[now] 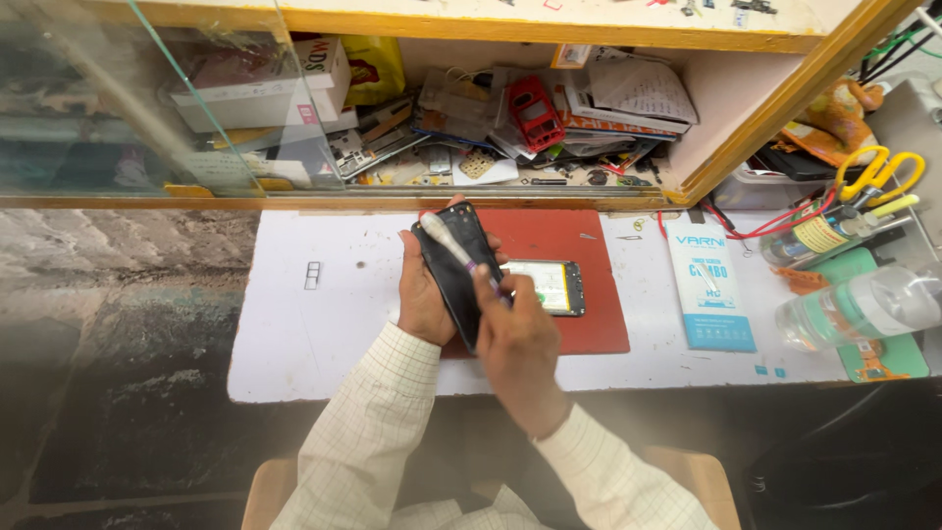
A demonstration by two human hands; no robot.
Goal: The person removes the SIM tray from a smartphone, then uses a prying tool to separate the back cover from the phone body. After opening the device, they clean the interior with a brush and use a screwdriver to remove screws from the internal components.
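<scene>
The left hand cupped a slim black phone from behind, fingers wrapped round its far edge, holding it tilted above the near edge of a red mat. The phone's face looked smooth and glossy, with rounded corners. The right hand was closed round the handle of a brush, a thin white stick with a purple band near the grip; its pale head lay across the upper part of the phone.

Just beyond the right hand, flat on the mat, lay a second phone, opened, showing a pale green and white inside within a dark frame. The mat was matt and rectangular, resting on a white board with scuffed edges.

To the right of the right hand, on the board, lay a tall flat packet, white at the top and light blue lower down, with blue lettering. Further right, a clear plastic bottle lay on its side over a green sheet. Beyond it sat yellow-handled scissors.

Ahead of both hands ran a yellow-edged wooden shelf, crammed with papers, small parts and a red plastic frame. Ahead of the left hand, behind a glass pane, stood a white carton with a red label patch.
</scene>
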